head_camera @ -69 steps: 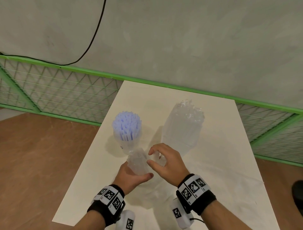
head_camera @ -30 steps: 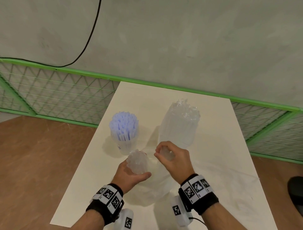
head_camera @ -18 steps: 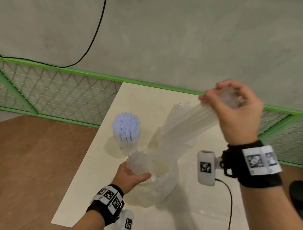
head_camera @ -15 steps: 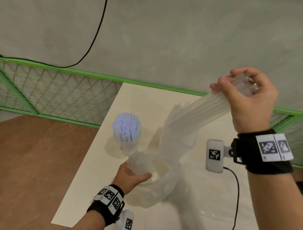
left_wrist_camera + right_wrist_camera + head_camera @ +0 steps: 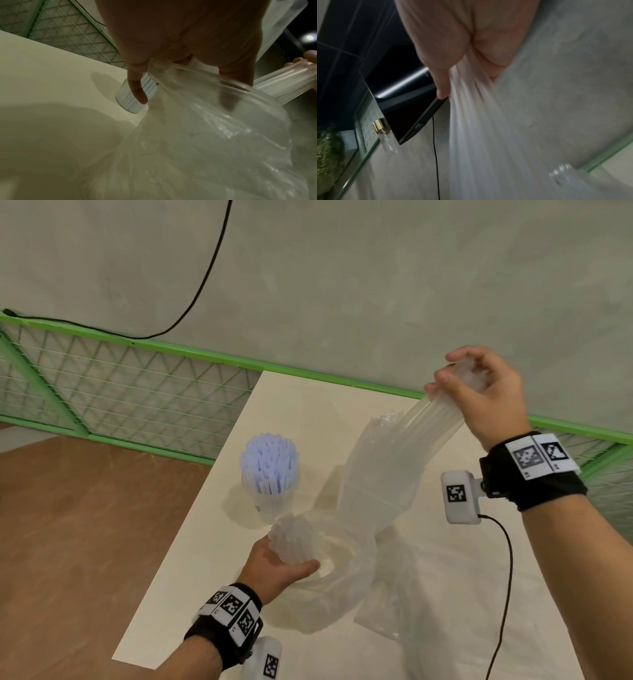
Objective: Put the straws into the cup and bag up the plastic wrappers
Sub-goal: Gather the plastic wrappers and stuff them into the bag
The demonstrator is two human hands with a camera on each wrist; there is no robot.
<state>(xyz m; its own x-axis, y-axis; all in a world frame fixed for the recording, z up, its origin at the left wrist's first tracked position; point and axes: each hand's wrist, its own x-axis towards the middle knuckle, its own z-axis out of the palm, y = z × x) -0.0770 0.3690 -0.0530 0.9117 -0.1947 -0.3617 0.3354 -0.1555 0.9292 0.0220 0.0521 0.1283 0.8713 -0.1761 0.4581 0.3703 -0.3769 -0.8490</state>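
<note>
Since 0.5 s ago right hand (image 5: 479,392) dropped a bit lower in the upper right of the head view, wrappers (image 5: 421,436) pulled with it; left hand (image 5: 274,563) unchanged, lower centre.

Left to right, head view: green mesh fence (image 5: 102,392) at left with a black cable (image 5: 202,282) hanging on the grey wall above. White table (image 5: 205,529) in the centre. Cup (image 5: 270,501), clear, stands left of centre on the table, packed with upright pale blue straws (image 5: 269,463); a small dark mark sits on the cup wall, unreadable. Just below the cup, left hand curls its fingers round a bunch of clear wrappers and, per the left wrist view, the rim of the clear bag (image 5: 214,135); the bag lies slumped on the table, mouth up. Right hand, raised, fingers and thumb closed round the top end of a long clear wrapper bundle that slants down to the bag mouth. More clear plastic stands behind the bundle, contents unclear.

Writing: wristbands (image 5: 534,460) on both wrists carry black-and-white square code tags, no readable text; the white wrist camera (image 5: 459,501) has one too.

Right wrist view blurred.
</note>
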